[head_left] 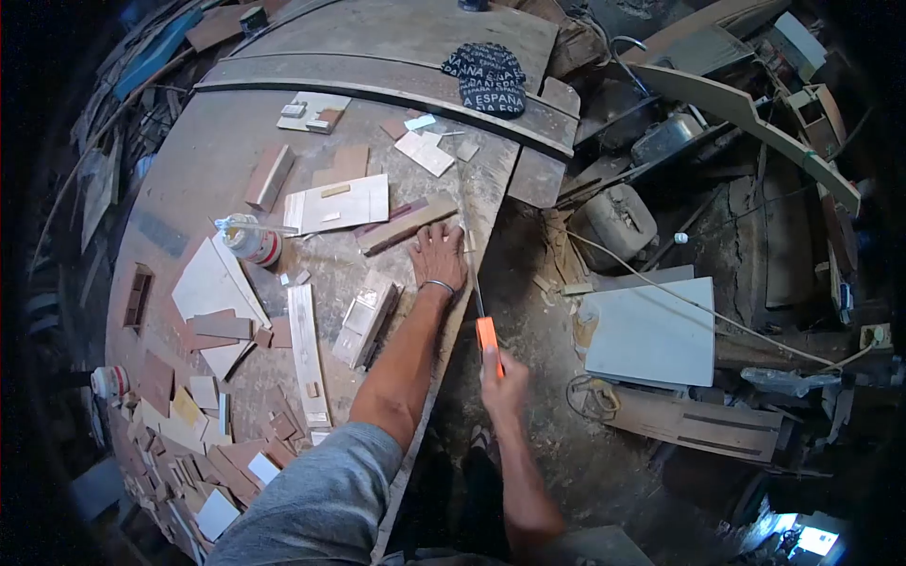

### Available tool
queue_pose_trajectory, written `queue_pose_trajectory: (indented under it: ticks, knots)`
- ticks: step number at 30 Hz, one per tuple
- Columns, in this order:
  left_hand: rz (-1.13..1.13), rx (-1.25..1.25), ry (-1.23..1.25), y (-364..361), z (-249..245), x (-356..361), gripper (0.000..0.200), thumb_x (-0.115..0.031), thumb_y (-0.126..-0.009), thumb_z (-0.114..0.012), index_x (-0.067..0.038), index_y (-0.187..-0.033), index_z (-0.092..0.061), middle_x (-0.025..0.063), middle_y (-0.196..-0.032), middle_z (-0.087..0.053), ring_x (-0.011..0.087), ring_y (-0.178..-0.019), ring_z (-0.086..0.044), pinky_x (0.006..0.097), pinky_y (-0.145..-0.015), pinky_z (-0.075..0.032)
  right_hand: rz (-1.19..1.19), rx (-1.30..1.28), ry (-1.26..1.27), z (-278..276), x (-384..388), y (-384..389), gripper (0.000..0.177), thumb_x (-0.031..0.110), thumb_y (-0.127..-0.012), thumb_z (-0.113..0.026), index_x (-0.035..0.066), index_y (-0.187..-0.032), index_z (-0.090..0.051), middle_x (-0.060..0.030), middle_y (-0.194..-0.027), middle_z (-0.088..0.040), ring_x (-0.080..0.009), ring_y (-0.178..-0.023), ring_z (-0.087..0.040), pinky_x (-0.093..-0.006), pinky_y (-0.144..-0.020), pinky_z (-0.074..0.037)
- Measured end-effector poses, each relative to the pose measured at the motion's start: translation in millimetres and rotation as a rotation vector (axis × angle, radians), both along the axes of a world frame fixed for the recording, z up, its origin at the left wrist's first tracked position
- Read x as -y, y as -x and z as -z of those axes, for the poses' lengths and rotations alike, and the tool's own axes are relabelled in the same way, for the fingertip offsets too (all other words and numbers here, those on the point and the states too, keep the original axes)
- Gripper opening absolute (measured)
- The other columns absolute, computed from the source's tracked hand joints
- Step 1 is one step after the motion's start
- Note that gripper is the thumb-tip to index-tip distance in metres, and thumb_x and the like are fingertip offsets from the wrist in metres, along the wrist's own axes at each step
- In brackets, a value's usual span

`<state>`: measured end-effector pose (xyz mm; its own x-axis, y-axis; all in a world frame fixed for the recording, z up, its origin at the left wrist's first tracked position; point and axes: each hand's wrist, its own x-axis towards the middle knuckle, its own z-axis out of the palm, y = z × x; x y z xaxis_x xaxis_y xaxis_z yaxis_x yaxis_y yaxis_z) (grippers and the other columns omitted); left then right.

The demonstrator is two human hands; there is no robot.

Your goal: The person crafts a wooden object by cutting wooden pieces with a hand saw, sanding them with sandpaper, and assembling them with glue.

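Observation:
My right hand (504,377) is wrapped round the orange handle of a handsaw (486,335). The saw's thin blade points away from me along the workbench's right edge, close to the end of a wood strip (411,223). Fingers spread, my left hand (439,255) lies flat at the near side of that strip's right end, its fingertips touching it. A reddish strip (392,213) lies along the strip's far side. To the left is a pale board (338,205) with small pieces on it. Nearer me lies a small wooden block assembly (364,319).
Wood offcuts (226,462) cover the workbench's (217,141) near left. A glue tub (253,243) with a brush stands at left. A patterned cap (486,80) rests at the back. On the floor to the right are a plastic jerrycan (613,226), a white panel (651,330) and a cable (698,304).

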<state>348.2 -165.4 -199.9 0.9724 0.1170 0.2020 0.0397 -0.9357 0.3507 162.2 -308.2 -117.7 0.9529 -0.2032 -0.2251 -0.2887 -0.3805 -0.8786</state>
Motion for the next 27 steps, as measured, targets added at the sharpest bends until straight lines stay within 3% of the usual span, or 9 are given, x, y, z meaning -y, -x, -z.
queue_pose_trajectory:
  ticks: [5, 8, 12, 16, 20, 24, 27]
  knots:
    - [-0.007, -0.008, 0.016, 2, 3, 1, 0.027, -0.027, -0.094, -0.062, -0.021, -0.120, -0.061, 0.0088, -0.125, -0.053, 0.0329, -0.122, -0.046, 0.0540, -0.090, -0.037, 0.028, 0.065, -0.058, -9, 15, 45, 0.052, 0.034, -0.105, -0.058, 0.000, -0.068, -0.047, -0.0037, -0.055, -0.038, -0.0107, -0.057, -0.038, -0.0371, -0.050, -0.032]
    - [-0.007, 0.015, 0.018, -2, 0, -2, 0.026, -0.027, -0.094, -0.063, -0.021, -0.119, -0.061, 0.0083, -0.124, -0.053, 0.0326, -0.121, -0.047, 0.0532, -0.089, -0.036, 0.006, 0.014, -0.004, 8, 9, 7, 0.049, 0.031, -0.105, -0.059, 0.000, -0.068, -0.050, -0.0027, -0.056, -0.041, -0.0095, -0.058, -0.041, -0.0364, -0.051, -0.034]
    - [-0.005, 0.030, 0.024, -5, -2, 1, 0.026, -0.027, -0.093, -0.063, -0.020, -0.118, -0.061, 0.0082, -0.124, -0.053, 0.0325, -0.120, -0.047, 0.0526, -0.088, -0.036, 0.078, 0.020, -0.073, -9, 13, 66, 0.048, 0.032, -0.105, -0.060, 0.000, -0.070, -0.050, -0.0026, -0.059, -0.040, -0.0095, -0.059, -0.040, -0.0363, -0.052, -0.033]
    - [0.002, 0.017, 0.017, -1, -1, 0, 0.026, -0.026, -0.093, -0.063, -0.020, -0.118, -0.061, 0.0085, -0.124, -0.053, 0.0327, -0.121, -0.047, 0.0529, -0.089, -0.036, 0.024, 0.006, -0.055, -2, 9, 19, 0.047, 0.030, -0.105, -0.058, 0.000, -0.070, -0.051, -0.0020, -0.058, -0.043, -0.0097, -0.058, -0.041, -0.0354, -0.051, -0.034]
    - [-0.017, 0.041, 0.024, -1, 3, 2, 0.027, -0.024, -0.092, -0.063, -0.020, -0.118, -0.061, 0.0091, -0.125, -0.053, 0.0328, -0.122, -0.046, 0.0535, -0.090, -0.036, 0.059, -0.033, -0.079, -5, 20, 67, 0.051, 0.033, -0.107, -0.057, 0.002, -0.066, -0.053, 0.0022, -0.059, -0.050, -0.0076, -0.057, -0.045, -0.0318, -0.052, -0.035]
    - [-0.007, -0.005, 0.019, 0, -2, 1, 0.025, -0.026, -0.093, -0.063, -0.020, -0.117, -0.062, 0.0079, -0.124, -0.054, 0.0315, -0.122, -0.046, 0.0530, -0.090, -0.036, 0.014, 0.005, -0.019, 3, 12, 26, 0.049, 0.033, -0.107, -0.056, 0.002, -0.068, -0.055, 0.0025, -0.058, -0.049, -0.0073, -0.056, -0.044, -0.0314, -0.051, -0.035]
    - [-0.013, 0.050, 0.017, -5, 1, 2, 0.026, -0.027, -0.093, -0.063, -0.020, -0.117, -0.062, 0.0078, -0.123, -0.054, 0.0319, -0.119, -0.047, 0.0527, -0.088, -0.036, 0.051, 0.009, -0.075, -5, 17, 56, 0.047, 0.030, -0.105, -0.059, 0.001, -0.069, -0.052, -0.0012, -0.058, -0.043, -0.0082, -0.058, -0.041, -0.0348, -0.051, -0.033]
